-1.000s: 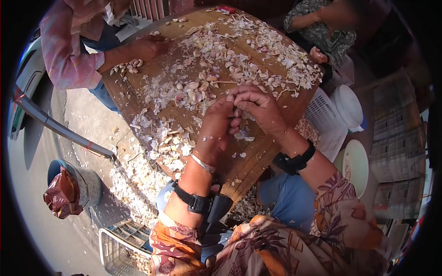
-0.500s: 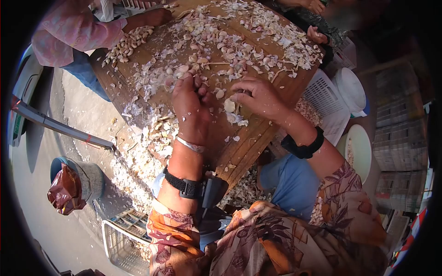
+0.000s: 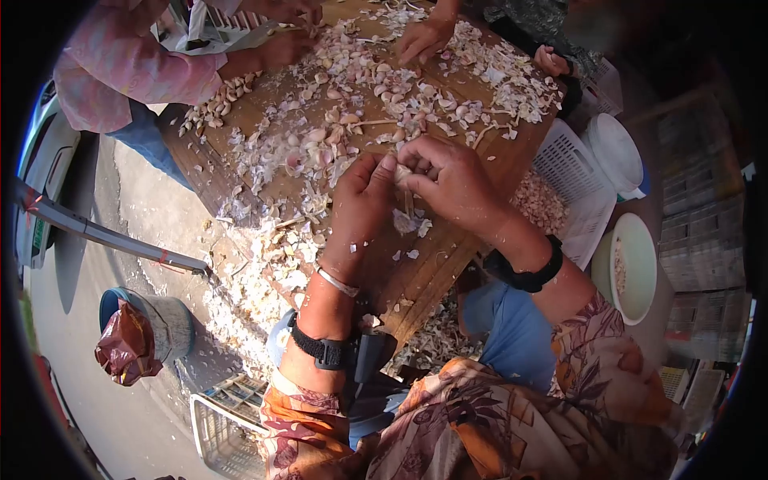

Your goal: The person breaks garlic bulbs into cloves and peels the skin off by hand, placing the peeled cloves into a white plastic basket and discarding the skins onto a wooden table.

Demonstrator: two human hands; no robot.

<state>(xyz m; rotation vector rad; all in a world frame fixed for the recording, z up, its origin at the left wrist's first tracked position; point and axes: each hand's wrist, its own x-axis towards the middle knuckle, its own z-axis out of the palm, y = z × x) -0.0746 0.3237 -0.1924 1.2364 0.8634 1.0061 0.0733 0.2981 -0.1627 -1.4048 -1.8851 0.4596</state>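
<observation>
My left hand (image 3: 362, 200) and my right hand (image 3: 460, 182) meet over the near part of the wooden table (image 3: 428, 268). Between their fingertips is a small pale garlic clove (image 3: 402, 171), mostly covered by the fingers. Both hands are closed in a pinch, thumbs against the fingers. Just under them lie papery garlic skins (image 3: 410, 222). Beyond my fingertips spreads a heap of loose garlic cloves (image 3: 320, 138) mixed with skins.
A co-worker's hands (image 3: 284, 50) are at the far left edge, by a pile of cloves (image 3: 214, 106). Another person's hand (image 3: 428, 38) reaches in from the top. At right stand a white basket (image 3: 588, 212) and a pale green basin (image 3: 640, 276); a bucket (image 3: 170, 324) stands left.
My hands have come together, the right moving left and the left moving right, and now pinch a clove between them. Another person's hand has come onto the table's far side.
</observation>
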